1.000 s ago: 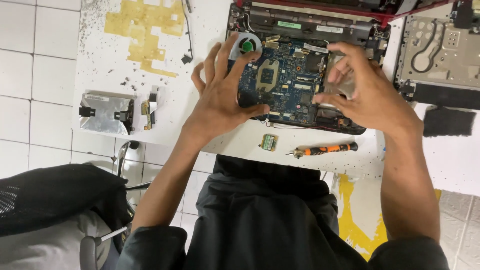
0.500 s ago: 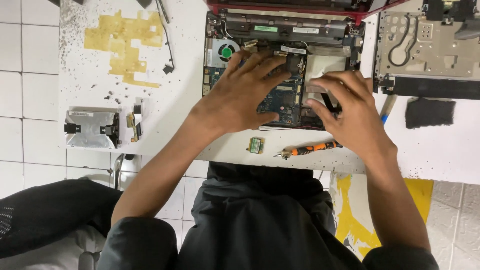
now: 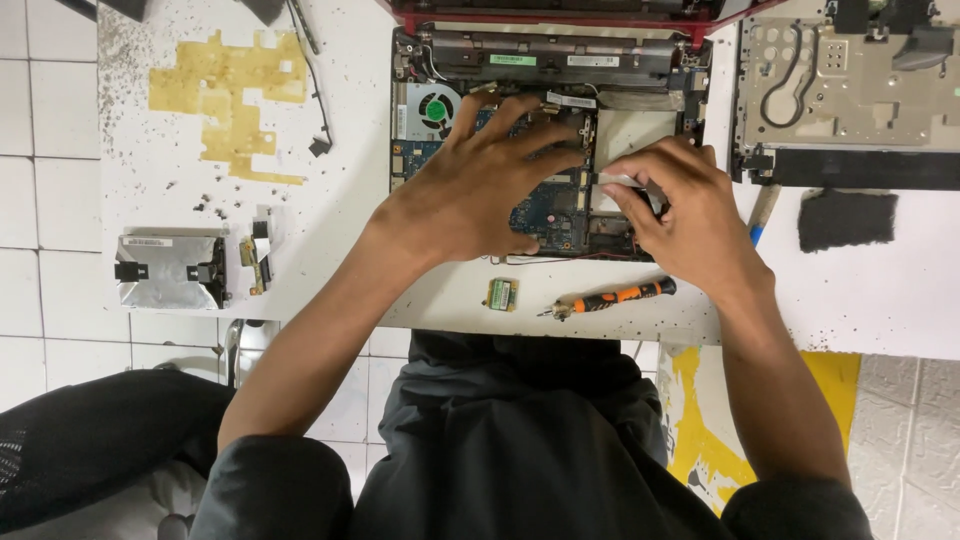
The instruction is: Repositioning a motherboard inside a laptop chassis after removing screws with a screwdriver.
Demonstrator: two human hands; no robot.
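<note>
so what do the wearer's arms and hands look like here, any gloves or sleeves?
Both hands are bare: no gloves, rings or watch visible on the left hand or right hand. The forearms are uncovered too. Dark sleeves begin only near the upper arms, matching the dark top. No cables or markings on either arm.

Opened laptop chassis at the table's far edge, blue motherboard exposed, round cooling fan in its far-left corner.

Both forearms reach forward and angle inward. The left hand lies flat, palm down, fingers spread. The right hand is curled, fingertips pinched together and pointing left.
</note>
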